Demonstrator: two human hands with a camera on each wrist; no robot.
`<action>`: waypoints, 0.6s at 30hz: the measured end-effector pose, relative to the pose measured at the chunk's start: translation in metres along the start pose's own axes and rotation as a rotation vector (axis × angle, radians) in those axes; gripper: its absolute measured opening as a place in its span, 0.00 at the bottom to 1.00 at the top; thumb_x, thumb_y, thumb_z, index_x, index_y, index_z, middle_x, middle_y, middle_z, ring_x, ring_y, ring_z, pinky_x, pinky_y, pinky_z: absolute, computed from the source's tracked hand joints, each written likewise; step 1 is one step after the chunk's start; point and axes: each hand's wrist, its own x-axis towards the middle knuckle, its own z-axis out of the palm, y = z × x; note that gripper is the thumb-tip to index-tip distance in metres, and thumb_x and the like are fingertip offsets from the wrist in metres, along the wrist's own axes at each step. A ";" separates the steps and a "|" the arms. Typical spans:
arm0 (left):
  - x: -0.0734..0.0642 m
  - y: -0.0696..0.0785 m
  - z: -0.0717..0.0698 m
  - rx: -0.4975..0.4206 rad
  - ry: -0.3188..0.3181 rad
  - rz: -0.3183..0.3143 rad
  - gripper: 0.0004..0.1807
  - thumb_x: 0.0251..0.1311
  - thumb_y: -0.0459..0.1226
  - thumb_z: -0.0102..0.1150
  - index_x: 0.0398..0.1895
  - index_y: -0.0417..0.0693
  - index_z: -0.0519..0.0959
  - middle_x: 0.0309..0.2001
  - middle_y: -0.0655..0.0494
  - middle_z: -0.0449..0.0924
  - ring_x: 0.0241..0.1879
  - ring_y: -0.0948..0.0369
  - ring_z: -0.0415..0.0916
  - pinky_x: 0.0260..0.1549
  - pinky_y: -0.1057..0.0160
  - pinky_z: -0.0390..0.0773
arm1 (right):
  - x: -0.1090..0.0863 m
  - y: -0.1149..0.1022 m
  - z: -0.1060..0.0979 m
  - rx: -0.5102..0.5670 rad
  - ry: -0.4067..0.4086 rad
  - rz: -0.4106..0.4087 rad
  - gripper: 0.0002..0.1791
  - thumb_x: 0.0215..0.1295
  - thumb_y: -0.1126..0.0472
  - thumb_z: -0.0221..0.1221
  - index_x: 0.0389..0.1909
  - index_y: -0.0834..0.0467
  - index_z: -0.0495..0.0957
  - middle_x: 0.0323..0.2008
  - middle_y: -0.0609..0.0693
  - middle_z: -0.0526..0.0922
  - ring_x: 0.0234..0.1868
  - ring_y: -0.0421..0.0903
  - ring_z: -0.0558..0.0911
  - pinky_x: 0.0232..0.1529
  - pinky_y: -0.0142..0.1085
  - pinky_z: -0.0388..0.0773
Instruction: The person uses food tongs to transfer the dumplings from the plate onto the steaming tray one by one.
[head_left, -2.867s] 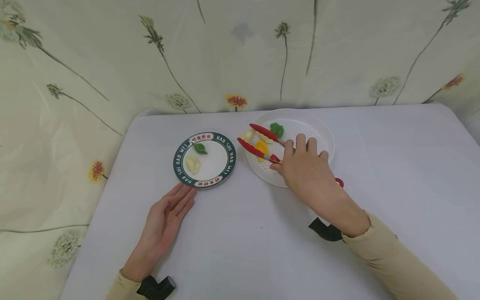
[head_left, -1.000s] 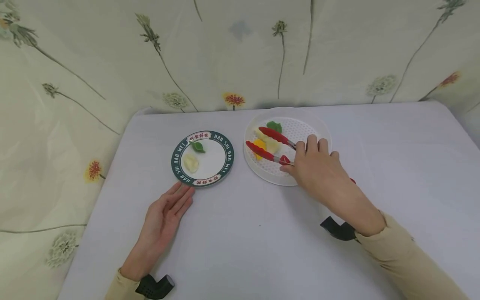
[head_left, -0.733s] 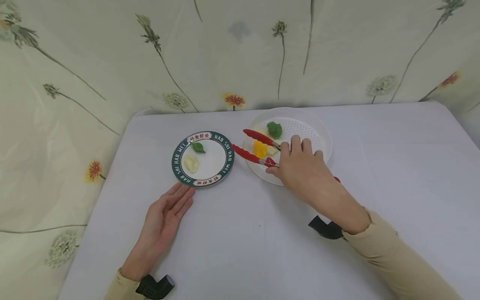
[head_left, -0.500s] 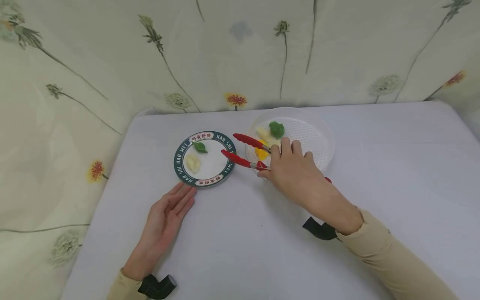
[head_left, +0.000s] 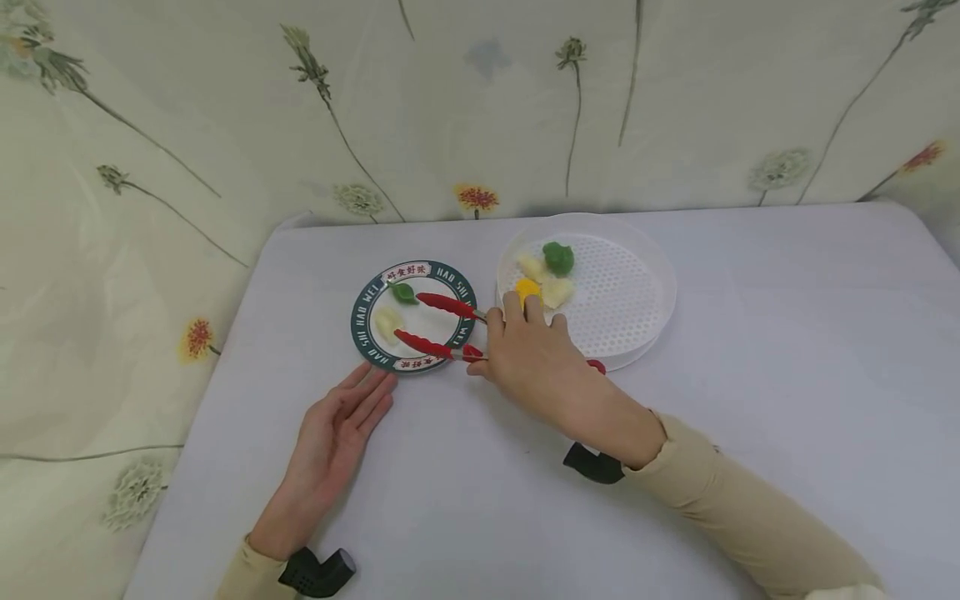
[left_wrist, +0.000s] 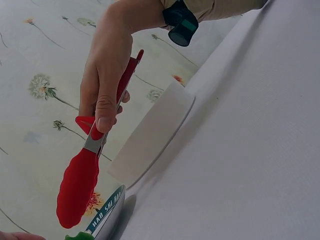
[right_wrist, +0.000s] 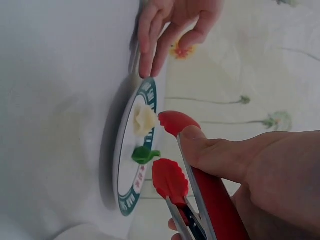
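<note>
My right hand (head_left: 540, 367) grips red-tipped metal tongs (head_left: 444, 305), their arms spread apart over the right half of a green-rimmed white plate (head_left: 360, 325). Between the tong tips there is nothing held. On the plate lie a small green pepper-shaped piece (head_left: 403, 292) and a pale dumpling-shaped piece (head_left: 387, 321); the right wrist view shows the tongs just above the green piece (right_wrist: 144, 155) and the pale piece (right_wrist: 145, 120). My left hand (head_left: 330, 442) lies palm up with straight fingers, fingertips at the plate's near rim.
Right of the plate stands a round white perforated tray (head_left: 622, 308). It bears a green piece (head_left: 558, 258), a yellow piece (head_left: 527, 287) partly behind my right fingers, and pale pieces (head_left: 557, 292). A flowered cloth (head_left: 480, 100) hangs behind the white table (head_left: 787, 333).
My right hand has carried the spread tongs leftward from over the white tray to over the plate, uncovering the tray's pieces. The left hand stays at the plate's rim.
</note>
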 end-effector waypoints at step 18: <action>0.000 0.000 0.002 0.010 0.010 -0.001 0.30 0.88 0.40 0.36 0.88 0.48 0.53 0.83 0.50 0.63 0.82 0.56 0.66 0.80 0.62 0.72 | 0.028 -0.023 0.013 0.007 -0.011 -0.036 0.40 0.73 0.36 0.64 0.59 0.72 0.77 0.43 0.60 0.74 0.45 0.55 0.73 0.43 0.51 0.90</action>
